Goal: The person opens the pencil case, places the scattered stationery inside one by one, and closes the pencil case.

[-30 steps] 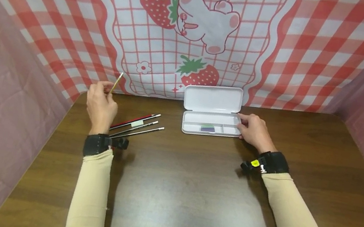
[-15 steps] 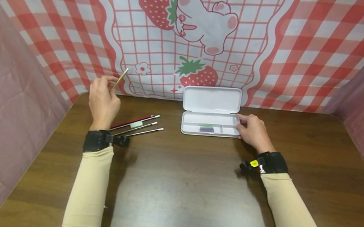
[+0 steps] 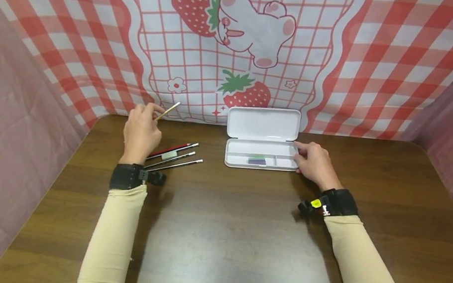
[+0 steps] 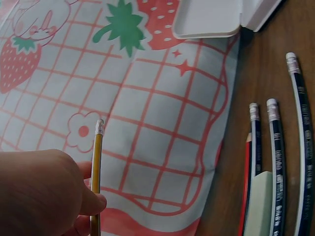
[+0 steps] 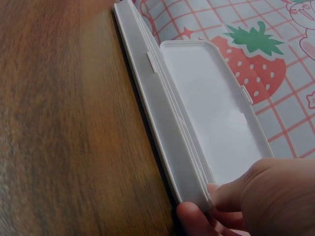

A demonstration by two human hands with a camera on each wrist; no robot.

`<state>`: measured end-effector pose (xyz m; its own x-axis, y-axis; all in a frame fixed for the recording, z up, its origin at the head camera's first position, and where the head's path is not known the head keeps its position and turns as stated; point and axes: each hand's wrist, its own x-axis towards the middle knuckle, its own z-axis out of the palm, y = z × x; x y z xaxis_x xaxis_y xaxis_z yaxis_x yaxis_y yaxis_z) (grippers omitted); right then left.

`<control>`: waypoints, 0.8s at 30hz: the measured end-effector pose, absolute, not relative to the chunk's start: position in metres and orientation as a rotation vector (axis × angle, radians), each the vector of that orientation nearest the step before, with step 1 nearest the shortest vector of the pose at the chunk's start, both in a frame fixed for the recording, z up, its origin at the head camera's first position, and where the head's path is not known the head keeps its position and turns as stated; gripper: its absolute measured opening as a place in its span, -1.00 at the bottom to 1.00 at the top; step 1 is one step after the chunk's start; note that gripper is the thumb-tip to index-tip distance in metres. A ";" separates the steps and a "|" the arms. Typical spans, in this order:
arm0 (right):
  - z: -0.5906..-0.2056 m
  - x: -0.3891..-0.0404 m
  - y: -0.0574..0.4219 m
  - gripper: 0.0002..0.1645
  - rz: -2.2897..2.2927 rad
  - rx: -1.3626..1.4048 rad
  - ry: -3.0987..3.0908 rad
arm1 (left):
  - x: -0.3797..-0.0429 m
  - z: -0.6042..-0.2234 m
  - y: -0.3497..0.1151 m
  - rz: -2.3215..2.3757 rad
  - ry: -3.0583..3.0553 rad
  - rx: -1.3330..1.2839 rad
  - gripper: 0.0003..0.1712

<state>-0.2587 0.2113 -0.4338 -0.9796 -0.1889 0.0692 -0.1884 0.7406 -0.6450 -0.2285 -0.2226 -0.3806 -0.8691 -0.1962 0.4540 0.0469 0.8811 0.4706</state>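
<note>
My left hand [image 3: 141,134] pinches the yellow pencil [image 3: 167,111] between thumb and fingers, well to the left of the case [image 3: 253,145], its white end tilted up and toward it. I cannot see the other end. My right hand [image 3: 315,163] grips the case's right end, thumb at the rim and fingers against the outside. To do this well, I'd say, the pinch should be light but firm enough that the pencil doesn't swivel, and the right hand should steady the case without tipping it or crowding the lid [image 3: 263,124], raised at its back.

The pencil is slim and straight, with a pale metal collar. The case is white and smooth, probably hard plastic, long with rounded corners and thin dividers; a green and purple block [image 3: 257,159] lies in its front row. Left of the case lie three dark pencils [image 4: 277,167] with pale stripes and lettering, a red pencil [image 4: 245,187] and a boxy, pale green eraser [image 4: 259,206]. Under the case, the table [image 3: 244,246] is glossy, brown wood grain; behind it hangs a lightly creased, printed cloth [image 3: 197,60].
</note>
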 end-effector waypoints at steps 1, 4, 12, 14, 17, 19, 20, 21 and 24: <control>-0.434 -0.259 0.211 -0.46 -1.089 -0.325 2.930 | -0.229 -0.382 -0.222 -0.647 -2.553 0.100 -0.59; -0.434 -0.259 0.211 -0.47 -1.091 -0.329 2.938 | -0.230 -0.385 -0.218 -0.631 -2.563 0.070 -0.59; -0.435 -0.258 0.210 -0.46 -1.086 -0.316 2.935 | -0.235 -0.391 -0.208 -0.578 -2.601 -0.013 -0.56; -0.435 -0.259 0.210 -0.46 -1.087 -0.318 2.938 | -0.236 -0.393 -0.206 -0.567 -2.615 -0.020 -0.55; -0.435 -0.258 0.210 -0.46 -1.087 -0.318 2.940 | -0.238 -0.395 -0.202 -0.552 -2.633 -0.035 -0.56; -0.435 -0.258 0.210 -0.47 -1.088 -0.310 2.944 | -0.239 -0.396 -0.199 -0.541 -2.641 -0.048 -0.56; -0.435 -0.258 0.210 -0.47 -1.089 -0.306 2.945 | -0.239 -0.397 -0.198 -0.540 -2.641 -0.056 -0.55; -0.435 -0.257 0.210 -0.47 -1.087 -0.302 2.950 | -0.239 -0.397 -0.196 -0.538 -2.640 -0.061 -0.54; -0.435 -0.257 0.209 -0.47 -1.092 -0.297 2.953 | -0.241 -0.398 -0.192 -0.528 -2.649 -0.069 -0.50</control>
<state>-0.2568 0.2092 -0.4349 -0.9821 -0.1682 0.0845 -0.1827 0.7439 -0.6428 -0.2408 -0.1916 -0.3983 -0.9038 -0.0352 0.4266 0.1310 0.9260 0.3541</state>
